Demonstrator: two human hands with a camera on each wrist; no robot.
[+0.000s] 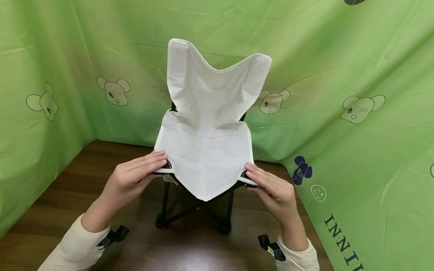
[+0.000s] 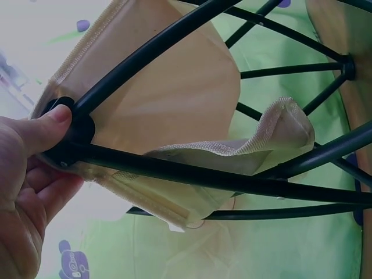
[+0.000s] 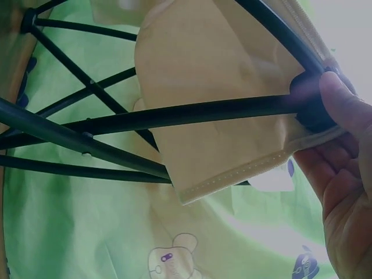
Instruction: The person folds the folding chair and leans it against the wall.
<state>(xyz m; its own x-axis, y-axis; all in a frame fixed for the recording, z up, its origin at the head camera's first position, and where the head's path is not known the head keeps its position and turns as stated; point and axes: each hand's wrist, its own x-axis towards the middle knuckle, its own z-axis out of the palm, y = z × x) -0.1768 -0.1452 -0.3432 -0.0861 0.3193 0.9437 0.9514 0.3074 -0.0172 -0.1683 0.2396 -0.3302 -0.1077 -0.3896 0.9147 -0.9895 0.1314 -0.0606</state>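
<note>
Nearest us were the left sleeve [image 1: 72, 244] and the right sleeve [image 1: 298, 258], both in front of the chair. Largest was the green cloth [image 1: 373, 67], hanging behind the chair and to either side of it; next came the table [image 1: 186, 256], under the chair. The chair [image 1: 217, 98] stood upright, its white fabric [image 1: 203, 158] rising in two lobes at the back and coming to a point at the front. Beneath the chair's seat we saw black legs [image 1: 165, 195].

The left hand [image 1: 127, 177] gripped the chair's front left corner, fingers laid over the top, thumb [image 2: 57, 116] on the black joint [image 2: 81, 131] underneath, closed down to the corner's thickness. The right hand [image 1: 274, 188] held the front right corner likewise, its thumb [image 3: 331, 84] against the joint there. Smallest were the wrist cameras [image 1: 118, 234], just in front of the chair.

We judged that a corner of fabric could slip off its joint if the two hands pulled unevenly. A hard downward push on the front could tip the chair forward, and legs folding suddenly might nip a thumb. We could not tell whether poles filled the back's upper corners; if not, the back could flop.
</note>
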